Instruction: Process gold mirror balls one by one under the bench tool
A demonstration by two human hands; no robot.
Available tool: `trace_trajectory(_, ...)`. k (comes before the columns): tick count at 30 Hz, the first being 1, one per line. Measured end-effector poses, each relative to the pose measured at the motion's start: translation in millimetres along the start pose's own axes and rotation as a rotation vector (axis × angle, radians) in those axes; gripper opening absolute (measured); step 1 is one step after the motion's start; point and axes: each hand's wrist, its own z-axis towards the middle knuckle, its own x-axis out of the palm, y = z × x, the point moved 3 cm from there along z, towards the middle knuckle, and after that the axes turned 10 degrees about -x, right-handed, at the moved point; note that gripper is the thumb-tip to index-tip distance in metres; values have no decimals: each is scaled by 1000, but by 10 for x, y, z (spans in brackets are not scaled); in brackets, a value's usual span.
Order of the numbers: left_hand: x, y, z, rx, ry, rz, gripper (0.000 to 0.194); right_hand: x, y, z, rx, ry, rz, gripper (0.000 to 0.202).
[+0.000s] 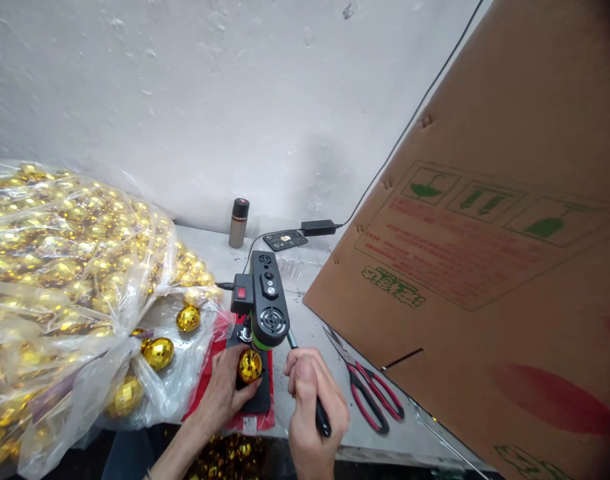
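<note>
My left hand [227, 383] grips a shiny gold faceted ball ornament [249, 366] between thumb and fingers. The ball sits under the head of a small black bench drill press [271, 300], above its dark base [257, 400]. Whether the drill bit touches the ball is hidden by the machine's head. My right hand [315, 400] is wrapped round the black-gripped lever handle [323, 419] at the machine's right side. A red sheet [205, 383] lies beneath the base.
A large clear plastic bag [119, 327] of gold balls fills the left side, with a few loose balls [188, 319] beside it. Red-handled scissors [369, 393] lie on the right, by a big cardboard box [459, 267]. Behind stand a bottle [239, 223], a phone [285, 239] and a power adapter [319, 228].
</note>
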Motion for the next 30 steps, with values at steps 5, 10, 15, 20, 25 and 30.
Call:
trace_trajectory(5,30,13,19,-34,88,7,49,-25,-63,-123,-18,28,-16,29)
trace_trajectory(10,-14,-47,19,-102,145,2,51,-5,-239,-422,-141,25,-64,32)
trace_trajectory(15,-38,-94,18,-123,144,-6,47,53,-334,-567,-180,-62,-138,35)
trace_trajectory(20,-17,-75,16,-144,154,-22,45,84,-332,-561,-163,-96,-159,38)
trace_trajectory(25,23,-40,10,-127,141,-28,46,87,-343,-578,-167,-117,-174,39)
trace_trajectory(30,56,2,2,-96,95,-41,49,91,-389,-646,-151,-122,-186,38)
